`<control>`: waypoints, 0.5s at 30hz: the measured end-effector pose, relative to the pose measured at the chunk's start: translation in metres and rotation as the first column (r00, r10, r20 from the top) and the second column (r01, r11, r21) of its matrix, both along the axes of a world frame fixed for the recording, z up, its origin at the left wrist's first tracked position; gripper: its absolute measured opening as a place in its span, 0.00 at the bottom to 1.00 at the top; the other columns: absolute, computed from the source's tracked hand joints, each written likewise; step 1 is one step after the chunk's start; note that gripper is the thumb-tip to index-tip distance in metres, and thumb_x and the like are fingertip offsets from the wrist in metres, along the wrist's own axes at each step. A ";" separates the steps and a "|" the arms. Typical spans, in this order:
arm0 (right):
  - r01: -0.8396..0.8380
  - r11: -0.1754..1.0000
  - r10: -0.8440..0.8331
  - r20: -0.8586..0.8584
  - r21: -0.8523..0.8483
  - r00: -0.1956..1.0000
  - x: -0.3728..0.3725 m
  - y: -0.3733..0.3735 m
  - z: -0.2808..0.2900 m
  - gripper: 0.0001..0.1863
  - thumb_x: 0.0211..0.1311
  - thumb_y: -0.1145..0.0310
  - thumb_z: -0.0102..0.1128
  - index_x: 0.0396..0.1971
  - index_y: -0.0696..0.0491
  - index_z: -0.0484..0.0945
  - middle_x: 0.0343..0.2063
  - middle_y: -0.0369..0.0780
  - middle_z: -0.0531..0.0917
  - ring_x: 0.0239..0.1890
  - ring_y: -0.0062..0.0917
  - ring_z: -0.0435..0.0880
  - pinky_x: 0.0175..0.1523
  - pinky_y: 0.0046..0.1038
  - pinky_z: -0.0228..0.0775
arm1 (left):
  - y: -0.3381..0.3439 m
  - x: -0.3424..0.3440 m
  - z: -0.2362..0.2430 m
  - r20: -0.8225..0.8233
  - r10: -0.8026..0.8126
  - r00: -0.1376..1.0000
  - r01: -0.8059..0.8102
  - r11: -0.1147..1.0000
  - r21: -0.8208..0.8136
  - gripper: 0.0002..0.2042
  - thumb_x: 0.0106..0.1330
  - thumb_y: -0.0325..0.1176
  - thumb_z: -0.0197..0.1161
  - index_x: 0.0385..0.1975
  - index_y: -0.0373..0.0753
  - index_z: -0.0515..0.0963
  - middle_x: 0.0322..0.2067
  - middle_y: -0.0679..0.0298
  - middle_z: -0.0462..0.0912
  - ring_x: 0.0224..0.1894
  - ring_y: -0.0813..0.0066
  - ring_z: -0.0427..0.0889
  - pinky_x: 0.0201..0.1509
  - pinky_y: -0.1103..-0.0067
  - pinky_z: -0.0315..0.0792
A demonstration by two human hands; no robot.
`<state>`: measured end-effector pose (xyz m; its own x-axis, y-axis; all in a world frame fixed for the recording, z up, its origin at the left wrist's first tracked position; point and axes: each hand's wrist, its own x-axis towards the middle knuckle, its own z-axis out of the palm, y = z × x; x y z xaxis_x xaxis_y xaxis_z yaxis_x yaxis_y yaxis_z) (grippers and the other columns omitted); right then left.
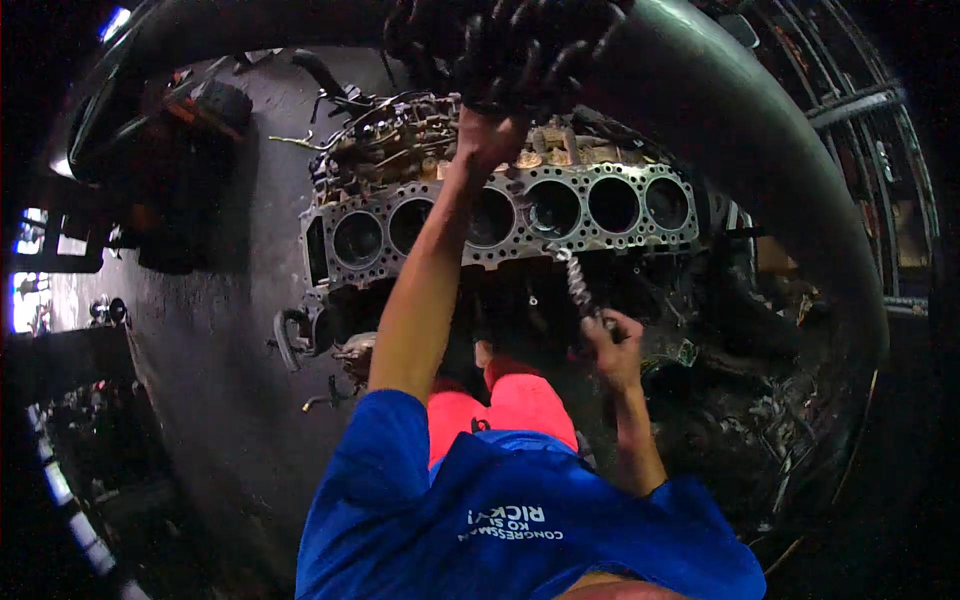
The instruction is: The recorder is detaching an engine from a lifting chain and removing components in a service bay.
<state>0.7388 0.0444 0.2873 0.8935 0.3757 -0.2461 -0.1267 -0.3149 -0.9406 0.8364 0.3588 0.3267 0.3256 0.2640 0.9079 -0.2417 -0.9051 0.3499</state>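
My left arm reaches up over a large engine block [440,253] with several round cylinder bores in its flat top. My left hand [490,138] is up against a thick bundle of dark chain [500,50] hanging at the top of the view; its fingers are lost in the dark links. Lower and to the right, my right hand [615,345] is closed around one end of a shiny, twisted length of chain [577,283]. The chain's far end reaches to the block's near edge. A bright reflection shows in one bore [552,209] just beyond it.
Dirty pipes and fittings [385,140] line the block's far side. A thick dark curved beam or tube [760,120] arcs overhead and down the right. A curved hose [286,338] sticks out at the block's near left. Metal scraps [780,430] lie at the right; dark floor [220,400] stretches left.
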 end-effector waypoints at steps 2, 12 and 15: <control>-0.089 0.995 0.088 0.012 0.048 0.996 0.031 0.005 0.007 0.13 0.61 0.64 0.61 0.22 0.56 0.77 0.20 0.30 0.77 0.24 0.10 0.71 0.29 0.18 0.63 | 0.009 -0.003 -0.005 0.031 -0.083 0.996 0.086 0.989 -0.119 0.25 0.65 0.40 0.56 0.64 0.50 0.67 0.62 0.63 0.68 0.67 0.62 0.60 0.71 0.63 0.48; -0.030 0.974 0.070 -0.172 0.227 0.983 0.076 0.083 -0.020 0.10 0.62 0.67 0.56 0.26 0.57 0.76 0.25 0.34 0.80 0.27 0.16 0.77 0.32 0.20 0.68 | 0.025 0.025 -0.071 -0.148 -0.023 0.989 0.013 0.997 -0.070 0.22 0.59 0.38 0.65 0.54 0.45 0.74 0.58 0.55 0.72 0.61 0.55 0.68 0.68 0.58 0.51; 0.050 0.955 0.022 -0.238 0.293 0.971 0.099 0.095 -0.072 0.10 0.61 0.68 0.54 0.27 0.59 0.77 0.24 0.36 0.81 0.27 0.17 0.78 0.34 0.19 0.68 | 0.033 0.029 -0.056 -0.122 0.138 0.983 -0.113 0.975 0.192 0.22 0.57 0.37 0.67 0.52 0.43 0.75 0.56 0.54 0.74 0.60 0.56 0.70 0.67 0.58 0.54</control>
<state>0.8376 0.1398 0.2152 0.8287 0.4514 -0.3308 -0.3588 -0.0251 -0.9331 0.8656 0.3922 0.2712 0.4226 0.1434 0.8949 -0.0846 -0.9768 0.1965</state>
